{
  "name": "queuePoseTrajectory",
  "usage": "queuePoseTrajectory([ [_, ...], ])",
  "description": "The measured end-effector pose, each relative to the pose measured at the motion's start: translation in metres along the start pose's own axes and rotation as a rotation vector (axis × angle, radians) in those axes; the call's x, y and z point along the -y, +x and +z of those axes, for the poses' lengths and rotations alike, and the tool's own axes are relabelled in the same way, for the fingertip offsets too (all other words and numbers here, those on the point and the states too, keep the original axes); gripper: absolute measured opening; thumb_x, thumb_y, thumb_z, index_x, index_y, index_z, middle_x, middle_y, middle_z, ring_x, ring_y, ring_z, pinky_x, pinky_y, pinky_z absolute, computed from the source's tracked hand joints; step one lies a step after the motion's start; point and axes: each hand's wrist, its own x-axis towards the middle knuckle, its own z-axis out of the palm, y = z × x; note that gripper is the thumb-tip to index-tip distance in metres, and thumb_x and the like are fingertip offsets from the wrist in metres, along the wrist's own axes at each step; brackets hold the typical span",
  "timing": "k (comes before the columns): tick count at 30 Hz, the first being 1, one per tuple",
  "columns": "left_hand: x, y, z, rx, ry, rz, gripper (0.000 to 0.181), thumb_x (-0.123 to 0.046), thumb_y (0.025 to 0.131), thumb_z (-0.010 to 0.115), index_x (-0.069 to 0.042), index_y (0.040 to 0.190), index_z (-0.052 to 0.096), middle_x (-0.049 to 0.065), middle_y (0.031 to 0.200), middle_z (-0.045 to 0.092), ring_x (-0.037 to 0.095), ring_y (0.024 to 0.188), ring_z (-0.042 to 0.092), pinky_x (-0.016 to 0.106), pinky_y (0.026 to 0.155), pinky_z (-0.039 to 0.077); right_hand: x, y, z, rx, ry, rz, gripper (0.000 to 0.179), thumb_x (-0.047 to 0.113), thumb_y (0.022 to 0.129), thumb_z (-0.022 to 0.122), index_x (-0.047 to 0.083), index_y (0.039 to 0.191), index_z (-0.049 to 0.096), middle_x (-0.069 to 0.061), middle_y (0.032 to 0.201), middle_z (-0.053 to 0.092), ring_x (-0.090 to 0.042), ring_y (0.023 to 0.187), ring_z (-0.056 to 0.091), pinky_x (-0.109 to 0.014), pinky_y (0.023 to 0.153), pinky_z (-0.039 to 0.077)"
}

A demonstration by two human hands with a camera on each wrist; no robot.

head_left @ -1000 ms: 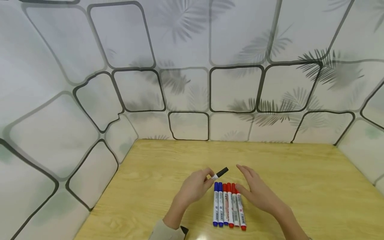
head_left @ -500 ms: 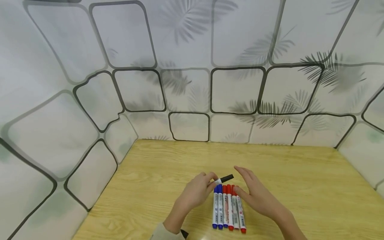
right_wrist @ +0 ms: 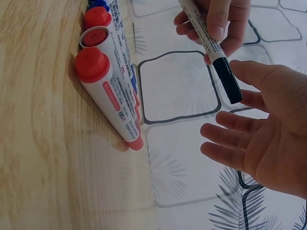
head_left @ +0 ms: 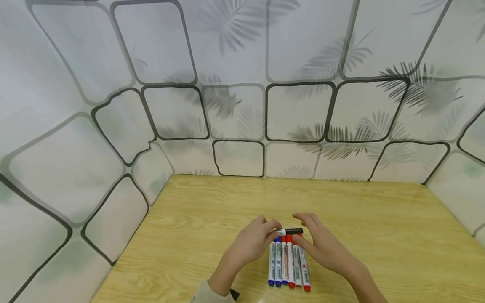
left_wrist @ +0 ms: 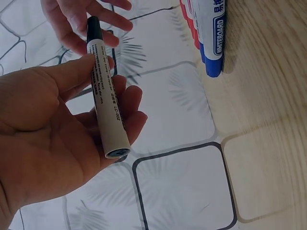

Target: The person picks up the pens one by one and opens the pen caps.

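The thumb and fingers of a person's left hand (head_left: 251, 242) pinch a white-barreled marker (left_wrist: 108, 105), its black cap (right_wrist: 227, 80) pointing toward the right hand (head_left: 323, 244). That right hand grasps nothing, its fingers spread and lightly bent around the cap's end; whether the thumb touches the cap cannot be told. The marker is held nearly level in the head view, raised off the wooden table (head_left: 197, 219), across the far ends of a row of markers (head_left: 285, 261).

The row lies between the two forearms, caps facing away from the person, the rightmost marker slightly aslant. Wood grain stretches from the hands to the table's far edge, and more surface runs left and right to the side edges, where a patterned wall covering (head_left: 238, 111) rises on three sides. A pale sleeve (head_left: 212, 294) enters at the near edge.

The count: one black-capped marker in the grip and six in the row, two blue-capped markers (head_left: 278, 263) on the left and four red-capped markers (head_left: 290, 267) on the right, seven altogether.
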Motion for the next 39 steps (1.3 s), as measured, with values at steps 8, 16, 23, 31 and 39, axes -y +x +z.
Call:
queuePoseTrajectory([
  [8,-0.0010,0.0003,0.0007,-0.007,0.060,0.044,0.022,-0.024,0.102,0.058,-0.021,0.121,0.068,-0.002,0.098,0.059,0.006,0.081,0.050,0.019,0.067,0.044,0.0029,0.0006,-0.0004,0.031,-0.012,0.010,0.043,0.023,0.098,0.065,0.010,0.136,0.051,-0.010,0.132,0.056,-0.030,0.115,0.059,-0.047,0.089,0.052],
  [16,-0.0029,0.0003,-0.0007,-0.019,0.103,0.088,0.023,-0.026,0.102,0.057,-0.022,0.121,0.068,-0.003,0.100,0.059,0.007,0.083,0.050,0.020,0.070,0.044,0.0041,0.0022,-0.0032,0.101,0.014,0.007,0.035,0.032,0.100,0.061,0.010,0.126,0.061,-0.001,0.117,0.065,-0.018,0.104,0.064,-0.043,0.081,0.055],
  [23,-0.0017,0.0004,-0.0003,-0.020,0.123,0.101,0.021,-0.024,0.101,0.059,-0.023,0.119,0.068,-0.003,0.100,0.059,0.008,0.084,0.051,0.020,0.071,0.043,0.0041,0.0035,-0.0026,0.137,0.033,-0.037,0.030,0.034,0.101,0.059,0.012,0.121,0.064,0.006,0.109,0.067,-0.008,0.096,0.064,-0.029,0.074,0.055],
  [31,-0.0012,0.0013,0.0001,-0.019,0.159,0.121,0.021,-0.025,0.100,0.059,-0.023,0.118,0.069,-0.001,0.102,0.060,0.009,0.085,0.052,0.021,0.071,0.044,0.0063,0.0046,-0.0018,0.158,0.027,-0.032,0.030,0.031,0.100,0.059,0.010,0.121,0.065,0.005,0.107,0.067,-0.003,0.090,0.061,-0.025,0.070,0.051],
  [39,-0.0019,0.0002,-0.0005,-0.005,0.166,0.133,0.021,-0.026,0.100,0.059,-0.024,0.118,0.069,-0.002,0.100,0.060,0.008,0.083,0.052,0.019,0.070,0.043,0.0059,0.0055,0.0013,0.189,0.014,-0.037,0.029,0.028,0.105,0.052,0.008,0.121,0.066,0.001,0.109,0.070,-0.006,0.092,0.063,-0.029,0.074,0.053],
])
